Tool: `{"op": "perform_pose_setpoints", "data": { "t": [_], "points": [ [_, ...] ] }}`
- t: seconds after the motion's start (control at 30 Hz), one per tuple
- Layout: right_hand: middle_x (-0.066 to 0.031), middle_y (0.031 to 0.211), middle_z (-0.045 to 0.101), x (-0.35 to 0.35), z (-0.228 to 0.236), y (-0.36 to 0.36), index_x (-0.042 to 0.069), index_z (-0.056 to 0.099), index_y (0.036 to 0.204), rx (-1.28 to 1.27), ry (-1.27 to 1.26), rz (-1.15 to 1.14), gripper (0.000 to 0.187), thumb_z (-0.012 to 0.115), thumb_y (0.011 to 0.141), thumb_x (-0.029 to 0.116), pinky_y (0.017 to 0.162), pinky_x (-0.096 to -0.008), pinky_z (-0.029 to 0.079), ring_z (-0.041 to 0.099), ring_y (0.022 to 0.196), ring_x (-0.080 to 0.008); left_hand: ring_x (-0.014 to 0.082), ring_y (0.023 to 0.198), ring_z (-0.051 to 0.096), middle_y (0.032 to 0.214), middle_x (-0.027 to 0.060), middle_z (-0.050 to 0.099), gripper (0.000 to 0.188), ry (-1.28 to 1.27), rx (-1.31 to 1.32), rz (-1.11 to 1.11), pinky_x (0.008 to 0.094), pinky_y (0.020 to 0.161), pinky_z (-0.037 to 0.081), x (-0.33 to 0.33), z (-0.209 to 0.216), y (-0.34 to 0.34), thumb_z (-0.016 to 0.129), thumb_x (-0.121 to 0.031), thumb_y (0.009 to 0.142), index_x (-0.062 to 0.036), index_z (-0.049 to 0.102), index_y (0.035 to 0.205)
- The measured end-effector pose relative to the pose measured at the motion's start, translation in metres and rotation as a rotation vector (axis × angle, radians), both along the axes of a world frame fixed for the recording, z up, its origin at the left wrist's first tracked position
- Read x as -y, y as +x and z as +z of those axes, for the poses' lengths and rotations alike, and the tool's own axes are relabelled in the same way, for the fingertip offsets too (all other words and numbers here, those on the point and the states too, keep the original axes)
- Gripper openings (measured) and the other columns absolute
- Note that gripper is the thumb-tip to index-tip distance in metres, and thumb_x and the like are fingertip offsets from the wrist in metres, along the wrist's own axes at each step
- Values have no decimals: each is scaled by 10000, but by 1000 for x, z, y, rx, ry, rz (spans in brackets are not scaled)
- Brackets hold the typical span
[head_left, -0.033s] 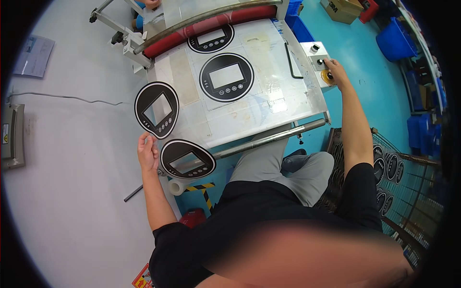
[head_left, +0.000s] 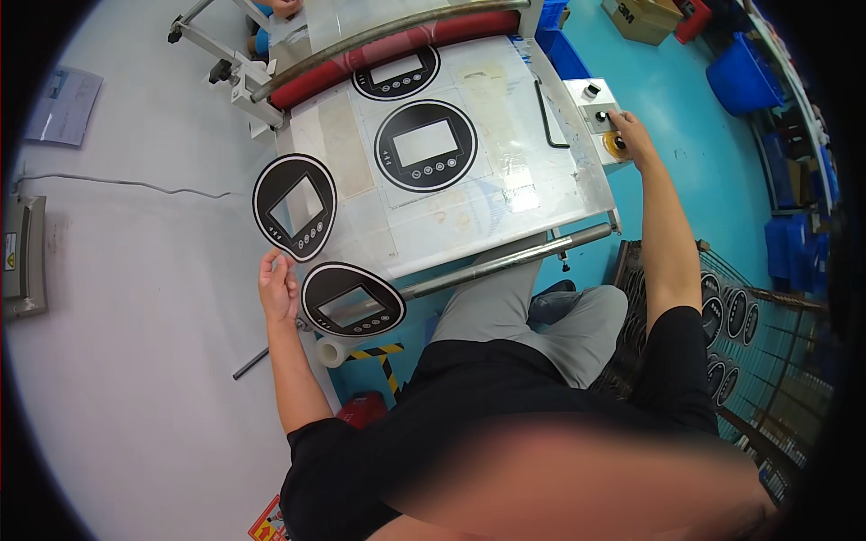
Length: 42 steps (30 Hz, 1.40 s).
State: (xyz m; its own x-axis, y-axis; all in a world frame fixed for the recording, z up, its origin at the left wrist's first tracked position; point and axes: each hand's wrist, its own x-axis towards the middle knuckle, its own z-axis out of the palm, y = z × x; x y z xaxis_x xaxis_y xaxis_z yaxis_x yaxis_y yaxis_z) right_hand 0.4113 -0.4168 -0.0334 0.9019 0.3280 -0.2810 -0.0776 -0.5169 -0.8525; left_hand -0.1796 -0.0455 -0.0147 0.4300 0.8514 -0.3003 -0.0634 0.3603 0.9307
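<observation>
My left hand (head_left: 279, 286) pinches the lower edge of a round black panel (head_left: 269, 194) with a rectangular window, raised at the left of a white worktable (head_left: 469, 212). A second such panel (head_left: 394, 307) hangs beside that hand, over the left end of a metal bar; whether my fingers also hold it I cannot tell. My right hand (head_left: 633, 138) grips a small dark knob (head_left: 603, 116) on a pale control box (head_left: 579, 90) at the table's right side. On the table lies another black panel (head_left: 426, 182), and a further one (head_left: 397, 87) sits partly under the red roller (head_left: 307, 87).
A black hex key (head_left: 546, 117) rests on the table's right side. The metal bar (head_left: 505, 270) runs along the near edge. At right stands a wire rack (head_left: 767, 361) with several black panels. Another person's hand (head_left: 287, 8) shows beyond the roller.
</observation>
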Motion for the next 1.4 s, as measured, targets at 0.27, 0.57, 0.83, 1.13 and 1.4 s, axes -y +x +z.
{"op": "perform_pose_setpoints", "data": {
  "t": [0.27,0.57,0.83,1.13,1.4],
  "points": [
    [-97,1037,607,-2,4,0,58,549,1183,25,-104,10,525,592,843,456,761,-324,477,572,916,-161,17,461,397,816,41,613,168,-14,11,-8,138,360,271,3,5,3,565,-104,900,-95,532,1065],
    [-116,1032,622,-2,3,-1,7,535,1204,-6,-79,-18,599,629,812,450,818,-301,454,586,923,-175,23,444,389,791,50,621,139,0,26,-15,147,366,274,10,13,7,561,-104,903,-77,544,1038],
    [-98,1023,613,-1,0,-1,41,543,1189,-2,-73,-6,560,609,827,463,781,-294,462,583,899,-166,26,447,401,793,50,624,135,-9,28,-31,148,373,291,13,16,6,555,-104,906,-80,540,1038],
    [-85,1026,587,-2,3,-4,69,551,1154,-15,-19,-17,477,542,873,455,758,-299,461,561,907,-158,33,448,412,789,47,622,128,-11,4,-72,159,377,300,35,30,32,544,-108,911,-61,530,1030],
    [-72,970,587,-4,0,-2,68,558,1119,-7,-3,-17,433,533,882,429,700,-297,467,562,842,-142,40,456,433,815,65,621,193,-65,-36,-228,165,386,332,85,44,80,531,-138,923,-42,509,1088]
  ]
}}
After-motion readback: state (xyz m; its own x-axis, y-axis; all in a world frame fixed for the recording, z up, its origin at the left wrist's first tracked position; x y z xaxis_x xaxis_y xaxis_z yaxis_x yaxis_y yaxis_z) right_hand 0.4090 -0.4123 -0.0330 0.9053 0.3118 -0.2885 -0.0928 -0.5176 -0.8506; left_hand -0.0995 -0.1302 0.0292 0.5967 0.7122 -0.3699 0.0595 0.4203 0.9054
